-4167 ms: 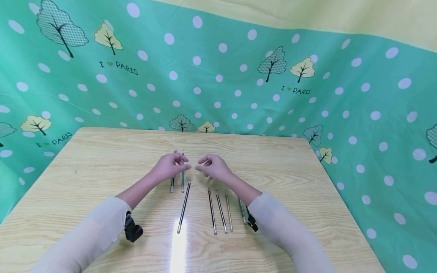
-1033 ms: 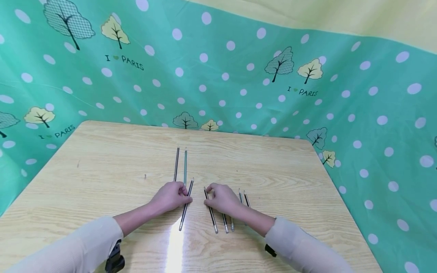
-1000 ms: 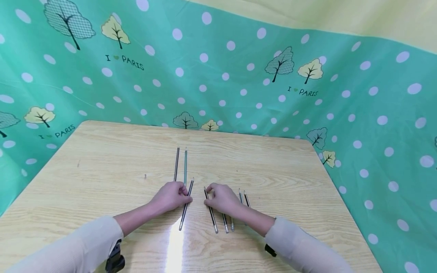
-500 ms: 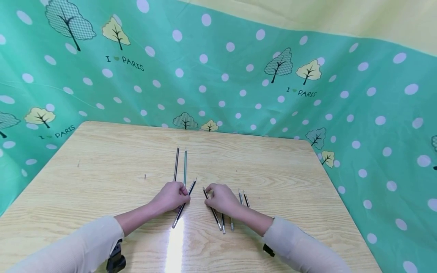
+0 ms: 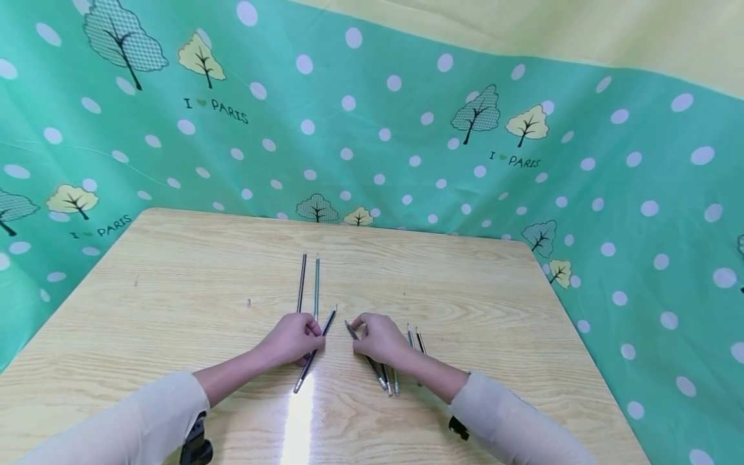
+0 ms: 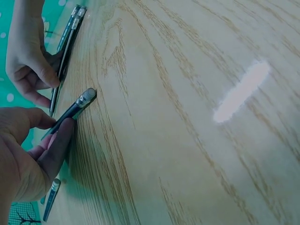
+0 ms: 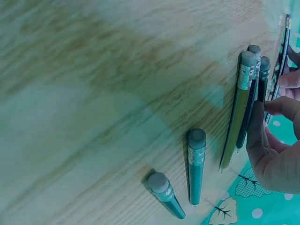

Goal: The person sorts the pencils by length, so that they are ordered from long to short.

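Observation:
My left hand [image 5: 293,337] pinches a dark striped pencil [image 5: 305,373] between thumb and fingers; it slants, tip away and to the right. In the left wrist view its eraser end [image 6: 86,95] points up off the wood. My right hand [image 5: 380,337] pinches another dark pencil [image 5: 374,365], its tip leaning left. In the right wrist view that pencil [image 7: 264,75] stands close beside a black pencil [image 7: 249,110] and a yellowish pencil [image 7: 240,112]. My right hand and forearm partly cover these in the head view.
Beyond my left hand lie a dark pencil [image 5: 301,284] and a teal pencil [image 5: 316,281]. Right of my right hand lie two more, a bluish pencil [image 5: 411,337] and a black pencil [image 5: 421,340]. The wooden table [image 5: 203,271] ends at a green dotted curtain [image 5: 372,129].
Both hands came nearer from the far pencils and took hold of one pencil each. Since then the left pencil's eraser end has swung left, the right one's to the right, toward its neighbours.

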Available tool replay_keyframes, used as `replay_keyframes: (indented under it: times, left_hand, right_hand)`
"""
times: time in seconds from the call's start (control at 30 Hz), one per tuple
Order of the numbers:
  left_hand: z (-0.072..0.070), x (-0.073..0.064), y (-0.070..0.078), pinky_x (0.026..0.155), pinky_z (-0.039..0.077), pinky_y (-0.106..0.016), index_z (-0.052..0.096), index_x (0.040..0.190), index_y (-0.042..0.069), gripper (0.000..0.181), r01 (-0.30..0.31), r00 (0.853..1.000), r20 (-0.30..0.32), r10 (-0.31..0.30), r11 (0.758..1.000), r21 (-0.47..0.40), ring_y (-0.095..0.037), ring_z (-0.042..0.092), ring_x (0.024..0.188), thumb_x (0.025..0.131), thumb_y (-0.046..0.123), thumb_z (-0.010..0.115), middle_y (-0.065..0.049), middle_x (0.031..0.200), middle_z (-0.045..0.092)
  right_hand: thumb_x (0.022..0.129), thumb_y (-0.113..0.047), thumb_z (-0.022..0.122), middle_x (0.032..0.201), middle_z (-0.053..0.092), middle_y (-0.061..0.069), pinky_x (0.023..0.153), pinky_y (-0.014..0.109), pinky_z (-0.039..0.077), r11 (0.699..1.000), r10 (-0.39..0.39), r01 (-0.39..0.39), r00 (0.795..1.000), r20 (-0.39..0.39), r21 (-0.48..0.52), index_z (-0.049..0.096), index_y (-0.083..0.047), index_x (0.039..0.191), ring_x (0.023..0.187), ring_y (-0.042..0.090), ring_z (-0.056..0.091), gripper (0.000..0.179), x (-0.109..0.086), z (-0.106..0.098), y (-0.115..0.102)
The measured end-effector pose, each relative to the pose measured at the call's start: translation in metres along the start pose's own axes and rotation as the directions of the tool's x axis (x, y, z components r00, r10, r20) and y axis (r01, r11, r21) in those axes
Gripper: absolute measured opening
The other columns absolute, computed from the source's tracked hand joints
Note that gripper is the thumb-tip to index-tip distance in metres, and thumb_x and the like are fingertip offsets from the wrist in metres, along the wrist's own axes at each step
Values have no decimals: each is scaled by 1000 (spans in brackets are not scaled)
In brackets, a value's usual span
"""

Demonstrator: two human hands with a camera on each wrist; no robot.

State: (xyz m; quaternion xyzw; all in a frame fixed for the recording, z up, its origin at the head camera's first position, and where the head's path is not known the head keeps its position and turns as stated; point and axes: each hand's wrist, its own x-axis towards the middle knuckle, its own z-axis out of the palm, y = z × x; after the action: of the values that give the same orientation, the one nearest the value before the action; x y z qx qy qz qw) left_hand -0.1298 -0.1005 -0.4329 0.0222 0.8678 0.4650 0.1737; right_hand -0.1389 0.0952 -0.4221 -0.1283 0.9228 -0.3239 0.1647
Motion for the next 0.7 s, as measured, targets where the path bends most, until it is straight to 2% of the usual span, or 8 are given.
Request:
replay_keyframes:
  times: [0.33,0.5,0.7]
  left_hand:
    - [0,2,1,48,55,-28,59,84,4,11,-2,1000,-3,2,1000,-26,-16,56,54,79,8,67,-6,77,59]
    - [0,4,-1,49,55,-27,60,84,4,9,-16,1000,-9,15,1000,-19,-15,57,56,79,9,67,-5,76,60]
    - [-2,5,1,52,57,-28,61,86,3,12,-27,1000,4,27,998,-62,-15,59,59,78,9,68,-6,77,62]
  right_hand:
    - [74,-6,67,62,53,-3,45,17,36,999,28,-28,1000,4,45,65,1,102,52,8,44,29,1,-7,1]
    - [73,-6,67,67,57,-2,49,18,40,996,35,-35,999,6,82,66,1,99,55,8,48,27,2,-11,4]
    - [77,-7,67,73,61,1,50,21,47,983,67,-68,998,12,172,65,0,102,55,12,55,26,3,-17,6]
